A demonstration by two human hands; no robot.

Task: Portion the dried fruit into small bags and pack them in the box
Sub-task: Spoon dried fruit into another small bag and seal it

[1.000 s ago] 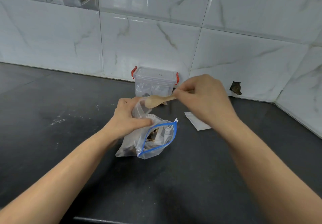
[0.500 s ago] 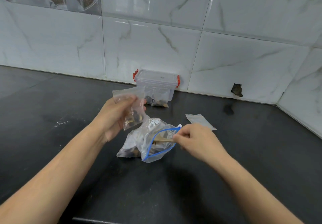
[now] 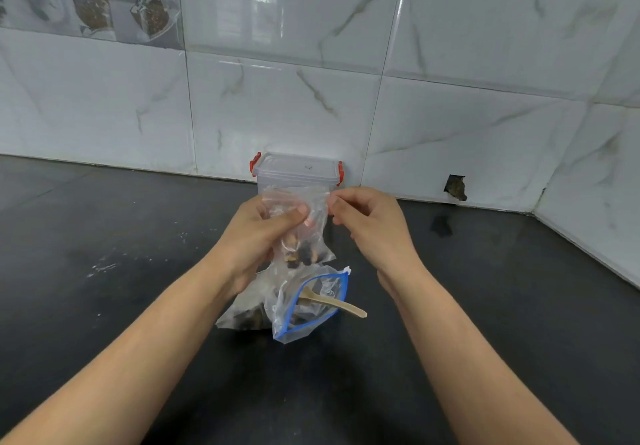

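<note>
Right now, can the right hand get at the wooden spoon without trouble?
Probably yes. The wooden spoon lies in the open large bag, handle sticking out toward the right hand, nothing covering it. That hand first must release the small bag it pinches.

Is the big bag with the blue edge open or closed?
Open. The big bag gapes at its blue edge, and the wooden spoon pokes out of it.

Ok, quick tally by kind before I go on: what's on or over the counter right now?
Small filled bags in hand: 1
Large zip bags with blue seal: 1
Wooden spoons: 1
Clear boxes with red latches: 1
Total: 4
Bags inside the box are hidden behind the hands; not counted.
</note>
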